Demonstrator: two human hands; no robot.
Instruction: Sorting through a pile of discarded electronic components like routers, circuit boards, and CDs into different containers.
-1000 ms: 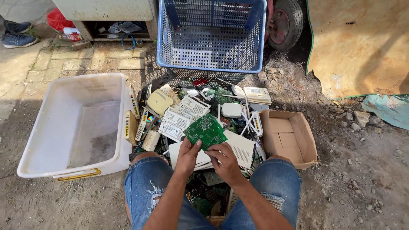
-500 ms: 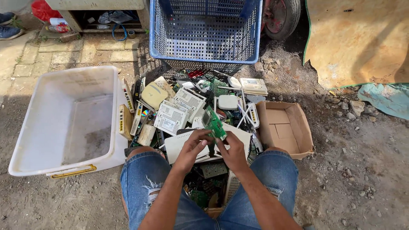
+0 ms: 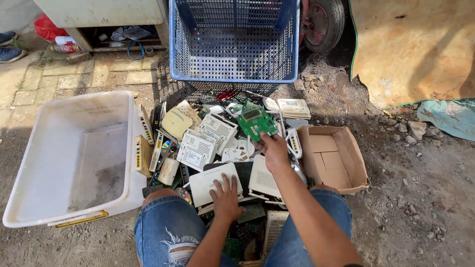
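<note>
- A green board [image 3: 256,122] is held up in the right hand [image 3: 275,151], the fingers pinched shut on its near edge
- The board is raised over the pile [image 3: 217,143], just in front of the blue basket [image 3: 234,44] and well short of its rim
- The left hand [image 3: 226,196] is laid flat, fingers spread, on a white casing [image 3: 210,182] at the near side of the pile; nothing is gripped by it
- A white tub [image 3: 59,163] is seen to the left of the pile, its wall touching stacked casings
- An open carton [image 3: 334,158] is set just right of the pile
- Both knees in torn jeans [image 3: 170,227] are placed at the pile's near edge
</note>
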